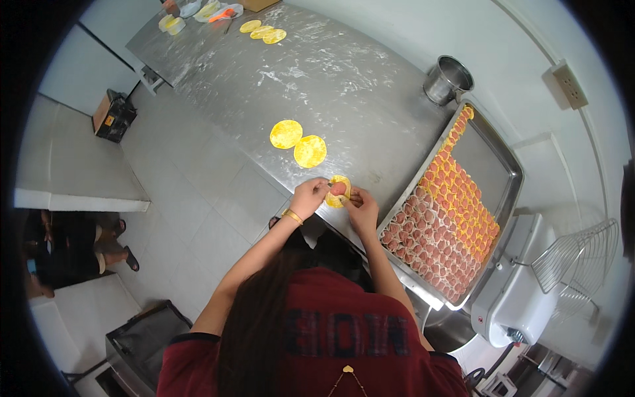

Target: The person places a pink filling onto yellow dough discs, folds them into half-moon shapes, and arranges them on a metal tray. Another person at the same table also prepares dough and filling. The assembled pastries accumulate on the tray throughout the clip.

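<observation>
Near the front edge of the metal table, both hands hold a yellow dumpling wrapper (341, 179) with a pink ball of filling (338, 189) in its middle. My left hand (309, 198) pinches the wrapper's left edge. On the opposite side, my right hand (363, 210) grips the rim with thumb and fingers, and the wrapper's edge is partly folded up around the filling. Just beyond the hands lie two flat round yellow wrappers, one wrapper (286, 133) at the left and a second wrapper (310, 151) touching it.
A large metal tray (514, 164) on the right holds rows of filled dumplings (460, 198), pale ones nearest. A steel pot (448, 81) stands behind it. Flour streaks the table (231, 86); more wrappers (263, 32) lie at its far end. A white machine (512, 284) stands right, a person (73, 245) at left.
</observation>
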The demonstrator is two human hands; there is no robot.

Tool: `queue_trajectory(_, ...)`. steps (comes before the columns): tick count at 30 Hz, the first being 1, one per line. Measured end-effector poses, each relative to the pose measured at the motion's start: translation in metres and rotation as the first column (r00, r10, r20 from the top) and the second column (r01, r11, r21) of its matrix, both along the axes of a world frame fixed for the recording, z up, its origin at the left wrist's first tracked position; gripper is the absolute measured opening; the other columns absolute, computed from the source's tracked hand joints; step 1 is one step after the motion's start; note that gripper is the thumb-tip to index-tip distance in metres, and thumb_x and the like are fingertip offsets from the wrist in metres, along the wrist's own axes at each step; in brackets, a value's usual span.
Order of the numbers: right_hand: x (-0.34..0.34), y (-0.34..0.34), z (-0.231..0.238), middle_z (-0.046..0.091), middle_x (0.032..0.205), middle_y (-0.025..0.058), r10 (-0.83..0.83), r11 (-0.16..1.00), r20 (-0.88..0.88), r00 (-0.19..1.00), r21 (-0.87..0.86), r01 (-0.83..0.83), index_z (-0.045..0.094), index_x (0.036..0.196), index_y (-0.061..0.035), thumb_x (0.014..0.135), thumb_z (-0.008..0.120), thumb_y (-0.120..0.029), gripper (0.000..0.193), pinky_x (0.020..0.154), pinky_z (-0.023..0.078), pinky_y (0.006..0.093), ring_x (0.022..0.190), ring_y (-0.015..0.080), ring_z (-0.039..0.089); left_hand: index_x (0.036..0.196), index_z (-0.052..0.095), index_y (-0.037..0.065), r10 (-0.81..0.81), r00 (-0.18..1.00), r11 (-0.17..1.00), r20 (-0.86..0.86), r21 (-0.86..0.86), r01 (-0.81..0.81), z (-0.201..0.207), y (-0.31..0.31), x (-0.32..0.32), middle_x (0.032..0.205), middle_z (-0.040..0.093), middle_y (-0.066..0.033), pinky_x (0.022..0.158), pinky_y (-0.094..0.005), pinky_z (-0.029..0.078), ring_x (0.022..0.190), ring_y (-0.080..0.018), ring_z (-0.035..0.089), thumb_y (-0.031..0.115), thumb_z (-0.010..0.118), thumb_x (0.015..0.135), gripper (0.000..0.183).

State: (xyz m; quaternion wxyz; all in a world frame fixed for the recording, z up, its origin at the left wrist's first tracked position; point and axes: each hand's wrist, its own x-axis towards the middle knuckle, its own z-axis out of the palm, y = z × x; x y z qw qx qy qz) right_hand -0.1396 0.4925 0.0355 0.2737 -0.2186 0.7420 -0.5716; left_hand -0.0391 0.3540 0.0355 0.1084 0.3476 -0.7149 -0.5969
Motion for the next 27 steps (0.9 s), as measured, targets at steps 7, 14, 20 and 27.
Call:
queue_trajectory(7,-0.014,-0.014,0.006,0.062,0.088,0.011,-0.021,0.986,-0.17,0.985,0.157,0.049,0.059,0.095,0.0027,0.086,0.057,-0.008,0.014,0.06,0.047,0.0261,0.071,0.0134,0.06,0.083,0.061,0.0,0.018,1.0,0.965,0.017,-0.262,-0.013,0.009,-0.01,-0.015,0.082,0.063,-0.0093,0.068,-0.0268,0.049,0.071,-0.0117,0.061,0.011,0.067,0.076,0.015)
queue_trajectory(14,-0.008,-0.005,-0.001,0.062,0.09,0.0083,-0.193,0.976,0.355,0.915,-0.024,0.215,0.053,0.109,0.0043,0.091,0.053,-0.009,0.023,0.063,0.047,0.0223,0.074,0.0125,0.061,0.091,0.054,0.001,0.018,0.97,0.991,-0.243,0.134,0.015,-0.004,-0.003,-0.002,0.096,0.061,-0.0046,0.076,-0.0246,0.049,0.084,-0.0112,0.059,0.002,0.058,0.08,0.012)
queue_trajectory(20,0.003,0.004,0.003,0.064,0.099,0.0119,-0.154,0.988,0.376,0.914,0.045,0.148,0.055,0.111,0.0054,0.086,0.052,-0.002,0.026,0.07,0.05,0.0257,0.081,0.0144,0.062,0.109,0.057,0.001,0.052,0.986,0.906,-0.156,0.424,0.02,-0.002,-0.007,0.0,0.1,0.061,-0.0043,0.077,-0.0218,0.048,0.089,-0.0089,0.057,-0.008,0.048,0.083,0.029)
queue_trajectory(27,0.007,-0.004,-0.002,0.062,0.105,0.0116,-0.077,0.983,0.366,0.927,-0.129,0.133,0.056,0.112,0.0046,0.079,0.055,0.01,0.034,0.081,0.05,0.0274,0.093,0.017,0.062,0.114,0.059,0.0,-0.158,0.98,0.973,-0.117,0.153,0.175,0.011,-0.015,0.0,0.1,0.063,-0.0047,0.071,-0.0227,0.052,0.081,-0.0092,0.06,-0.003,0.056,0.085,0.029)
